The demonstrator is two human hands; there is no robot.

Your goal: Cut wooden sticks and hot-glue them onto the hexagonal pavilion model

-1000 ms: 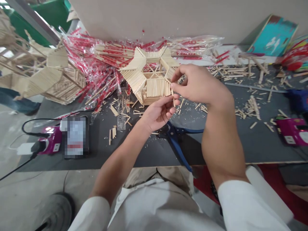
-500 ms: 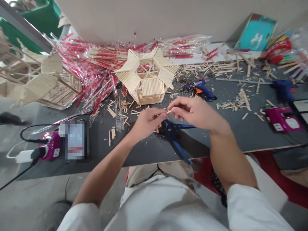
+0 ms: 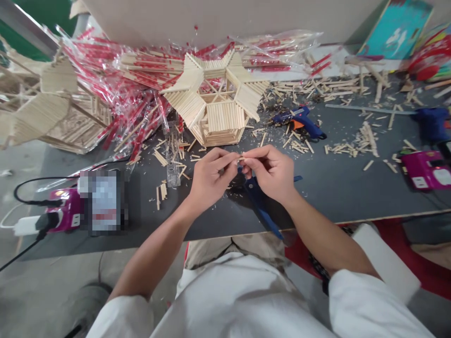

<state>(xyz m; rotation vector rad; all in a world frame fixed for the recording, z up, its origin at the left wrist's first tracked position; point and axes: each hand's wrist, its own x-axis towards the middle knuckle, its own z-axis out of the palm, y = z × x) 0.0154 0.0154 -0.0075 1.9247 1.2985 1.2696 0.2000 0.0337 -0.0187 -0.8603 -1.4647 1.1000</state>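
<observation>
A short piece of wooden stick (image 3: 241,158) is pinched between the fingertips of my left hand (image 3: 214,176) and my right hand (image 3: 270,172), which meet over the dark table. Both hands are closed on it, and most of the piece is hidden by the fingers. Beneath them lies a pair of blue-handled cutters (image 3: 262,209), partly covered by my right hand. Just beyond my hands stands a star-shaped stick model (image 3: 225,117) with a hexagonal base. A clear ruler (image 3: 173,162) lies left of my left hand, with cut stick pieces (image 3: 162,191) near it.
A blue glue gun (image 3: 305,123) lies beyond my right hand among scattered stick scraps. Plastic-wrapped sticks (image 3: 141,80) pile up at the back. Another stick model (image 3: 52,108) stands left, near a phone (image 3: 105,202) and a purple power adapter (image 3: 65,209). A second glue gun (image 3: 431,123) lies right.
My right hand has come lower and turned, so its fingertips now meet the left ones on the stick piece. It covers more of the cutters. The view has shifted slightly.
</observation>
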